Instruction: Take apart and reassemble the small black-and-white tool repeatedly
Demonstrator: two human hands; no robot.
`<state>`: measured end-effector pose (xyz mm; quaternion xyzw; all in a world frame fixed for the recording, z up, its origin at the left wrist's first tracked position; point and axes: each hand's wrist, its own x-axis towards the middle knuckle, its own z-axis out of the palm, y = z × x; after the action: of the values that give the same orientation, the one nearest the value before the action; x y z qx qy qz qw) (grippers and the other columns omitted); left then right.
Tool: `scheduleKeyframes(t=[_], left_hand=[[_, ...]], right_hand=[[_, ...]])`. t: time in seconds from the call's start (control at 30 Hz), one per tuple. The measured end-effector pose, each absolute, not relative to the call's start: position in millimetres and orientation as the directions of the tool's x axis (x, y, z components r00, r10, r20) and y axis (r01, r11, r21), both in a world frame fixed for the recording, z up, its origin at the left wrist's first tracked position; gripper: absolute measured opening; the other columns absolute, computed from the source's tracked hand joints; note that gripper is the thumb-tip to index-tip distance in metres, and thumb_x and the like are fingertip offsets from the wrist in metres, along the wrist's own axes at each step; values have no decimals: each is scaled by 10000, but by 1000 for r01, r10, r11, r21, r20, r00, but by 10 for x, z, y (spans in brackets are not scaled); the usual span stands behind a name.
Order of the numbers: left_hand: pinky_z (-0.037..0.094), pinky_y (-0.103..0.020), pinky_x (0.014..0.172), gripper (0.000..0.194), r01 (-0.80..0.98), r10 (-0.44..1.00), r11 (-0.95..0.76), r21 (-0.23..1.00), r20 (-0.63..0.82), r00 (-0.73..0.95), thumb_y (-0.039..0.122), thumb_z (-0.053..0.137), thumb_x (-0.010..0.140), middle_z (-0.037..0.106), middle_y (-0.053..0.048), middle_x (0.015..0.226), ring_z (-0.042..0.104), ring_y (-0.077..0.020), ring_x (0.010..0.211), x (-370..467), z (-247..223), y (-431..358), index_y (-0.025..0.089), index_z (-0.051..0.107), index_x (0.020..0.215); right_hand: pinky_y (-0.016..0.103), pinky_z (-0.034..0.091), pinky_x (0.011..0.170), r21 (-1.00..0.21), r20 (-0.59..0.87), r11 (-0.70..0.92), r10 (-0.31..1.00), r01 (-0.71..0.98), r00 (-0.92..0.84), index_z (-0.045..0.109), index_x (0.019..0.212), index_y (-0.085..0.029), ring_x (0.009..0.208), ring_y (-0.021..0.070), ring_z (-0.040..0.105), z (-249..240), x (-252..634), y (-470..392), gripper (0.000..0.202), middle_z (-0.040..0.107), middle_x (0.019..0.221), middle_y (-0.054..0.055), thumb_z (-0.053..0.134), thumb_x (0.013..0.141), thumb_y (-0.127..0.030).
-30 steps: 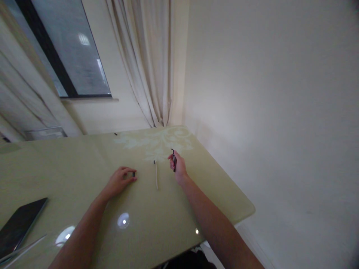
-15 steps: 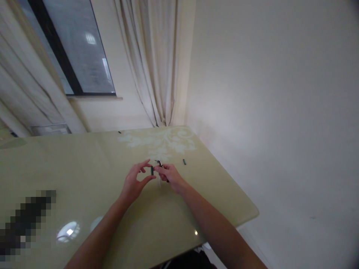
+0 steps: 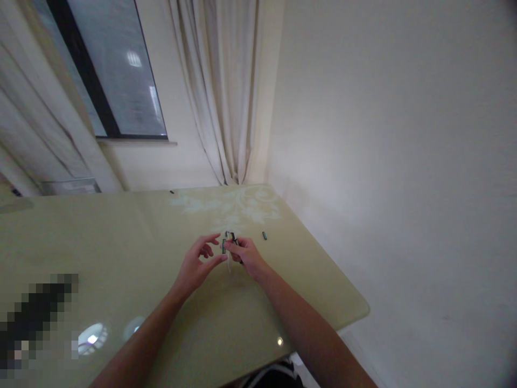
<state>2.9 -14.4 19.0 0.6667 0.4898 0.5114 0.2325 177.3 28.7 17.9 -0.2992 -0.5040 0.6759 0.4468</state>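
Left hand (image 3: 198, 262), right hand (image 3: 247, 257) bare — forearms (image 3: 301, 307) bare too — black garment (image 3: 283, 380) below, curved white stripes.

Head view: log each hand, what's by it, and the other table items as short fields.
left hand: thumb and fingers on either side of a small dark-green piece; grip unclear
right hand: closed on a dark tool, partly hidden by the fingers
near both hands: pale strip; attachment unclear
table, right of hands: second dark-green piece
far table edge: tiny dark object, too small to identify
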Motion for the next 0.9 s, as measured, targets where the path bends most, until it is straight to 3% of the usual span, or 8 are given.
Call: scheduleKeyframes(t=[0.2, 0.37, 0.53, 0.63, 0.73, 0.8, 0.9], left_hand=[[490, -272, 666, 396, 402, 867, -460, 791, 497, 15, 363, 779, 812, 628, -11, 976, 557, -126, 697, 72, 141, -151, 271, 721, 1193], [518, -268, 687, 414, 209, 910, -410, 888, 415, 19, 371, 795, 798, 624, -25, 1028, 572, -125, 719, 48, 117, -155, 289, 738, 1200], [549, -390, 938, 468, 67, 958, -285, 956, 282, 51, 471, 795, 780, 676, -91, 1233, 653, -270, 1082, 58, 90, -168, 266, 753, 1199], [525, -438, 1005, 530, 41, 971, -235, 971, 233, 50, 525, 804, 751, 696, -102, 1235, 631, -312, 1160, 84, 71, -182, 259, 749, 1206], [548, -404, 939, 621, 6, 977, -204, 979, 203, 62, 517, 818, 738, 706, -97, 1180, 647, -283, 1084, 101, 96, -209, 273, 694, 1296], [559, -336, 822, 700, 17, 981, -190, 982, 188, 55, 482, 837, 730, 689, -75, 1164, 649, -214, 930, 97, 151, -230, 303, 629, 1373], [502, -254, 676, 641, 92, 986, -168, 981, 169, 2, 497, 817, 755, 665, -39, 1073, 574, -129, 743, 69, 256, -250, 287, 641, 1335]], right_hand=[[258, 153, 501, -957, 40, -102, 880, -270, -474, 733, 765, -154, 495, 62, 287, 221, 1806, 271, 350, 448, 549, -72, 856, 678, -471], [266, 155, 508, -933, 42, -152, 854, -325, -519, 692, 718, -163, 496, 68, 283, 231, 1784, 230, 369, 417, 538, -74, 848, 699, -498], [270, 148, 513, -899, 69, -188, 830, -395, -553, 674, 734, -174, 499, 67, 227, 214, 1751, 196, 344, 354, 544, -89, 838, 724, -475], [269, 162, 518, -896, 67, -196, 828, -398, -557, 673, 734, -173, 513, 72, 241, 200, 1730, 176, 359, 371, 559, -78, 831, 720, -496], [264, 180, 519, -905, 68, -176, 838, -387, -541, 687, 754, -171, 519, 78, 252, 206, 1738, 174, 382, 386, 567, -69, 809, 727, -532], [259, 197, 520, -926, 76, -131, 853, -355, -516, 706, 797, -171, 526, 82, 264, 219, 1777, 198, 386, 404, 583, -63, 800, 734, -540], [249, 223, 533, -969, 148, 43, 890, -243, -432, 733, 846, -176, 551, 90, 303, 240, 1867, 259, 353, 458, 622, -47, 797, 750, -510]])
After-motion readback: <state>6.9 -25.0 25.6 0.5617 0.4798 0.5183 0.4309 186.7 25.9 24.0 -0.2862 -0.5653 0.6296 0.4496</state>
